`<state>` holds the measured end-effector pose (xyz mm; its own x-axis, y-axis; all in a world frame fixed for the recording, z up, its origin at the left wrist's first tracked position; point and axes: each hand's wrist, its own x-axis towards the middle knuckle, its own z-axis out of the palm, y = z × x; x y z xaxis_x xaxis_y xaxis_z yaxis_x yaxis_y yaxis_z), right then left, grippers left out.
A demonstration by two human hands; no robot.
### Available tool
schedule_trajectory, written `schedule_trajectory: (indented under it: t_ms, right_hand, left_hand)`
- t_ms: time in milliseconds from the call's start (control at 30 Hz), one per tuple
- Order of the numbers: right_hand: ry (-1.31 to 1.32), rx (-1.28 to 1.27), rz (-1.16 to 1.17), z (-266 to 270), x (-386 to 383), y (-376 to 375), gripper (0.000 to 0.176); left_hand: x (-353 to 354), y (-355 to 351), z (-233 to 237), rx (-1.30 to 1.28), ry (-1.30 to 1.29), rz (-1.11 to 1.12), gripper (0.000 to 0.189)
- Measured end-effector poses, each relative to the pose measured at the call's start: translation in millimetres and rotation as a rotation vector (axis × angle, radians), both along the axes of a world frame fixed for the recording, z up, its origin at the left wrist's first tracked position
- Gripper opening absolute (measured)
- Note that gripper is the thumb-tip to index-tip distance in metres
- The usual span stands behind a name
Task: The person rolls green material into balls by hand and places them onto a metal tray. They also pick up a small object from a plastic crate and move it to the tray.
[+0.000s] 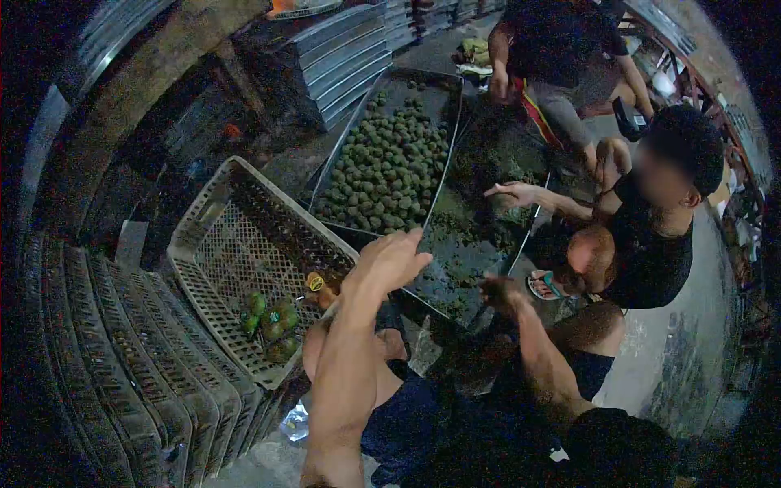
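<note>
My left hand (392,262) reaches forward over the near corner of the trays, fingers stretched out and thumb apart, holding nothing. My right hand (504,294) is low over the near right side of a dark tray (468,264) strewn with small dark green bits. Its fingers are dark and smeared, so I cannot tell what they hold. Beyond my left hand, a metal-edged tray (419,84) bears a heap of small round greenish fruits (386,163).
To the left, a plastic crate (191,244) holds several larger green fruits (277,321). Stacked crates (138,350) line the left edge. A seated person (659,244) at right extends a hand over the dark tray; another person (561,49) sits behind it. Corrugated metal sheets (342,61) stand beyond.
</note>
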<state>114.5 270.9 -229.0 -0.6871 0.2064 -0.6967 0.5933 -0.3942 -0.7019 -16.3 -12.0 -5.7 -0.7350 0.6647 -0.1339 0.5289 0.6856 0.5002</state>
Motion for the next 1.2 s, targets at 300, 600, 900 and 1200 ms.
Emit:
schedule_trajectory:
  t_ms: [300,600,900,1200]
  right_hand:
    - [0.1,0.638,0.381,-46,-12,-18,0.043]
    - [0.259,0.008,0.157,-16,12,-27,0.033]
    - [0.012,0.511,0.53,51,-8,-47,0.047]
    - [0.047,0.222,-0.076,28,1,-28,0.034]
  left_hand:
    - [18,3,3,-0.084,-0.092,-0.011,0.049]
    - [27,-9,-12,0.018,0.033,-0.013,0.04]
    - [27,-15,0,-0.094,-0.067,-0.005,0.045]
    - [28,0,8,-0.044,-0.069,-0.055,0.047]
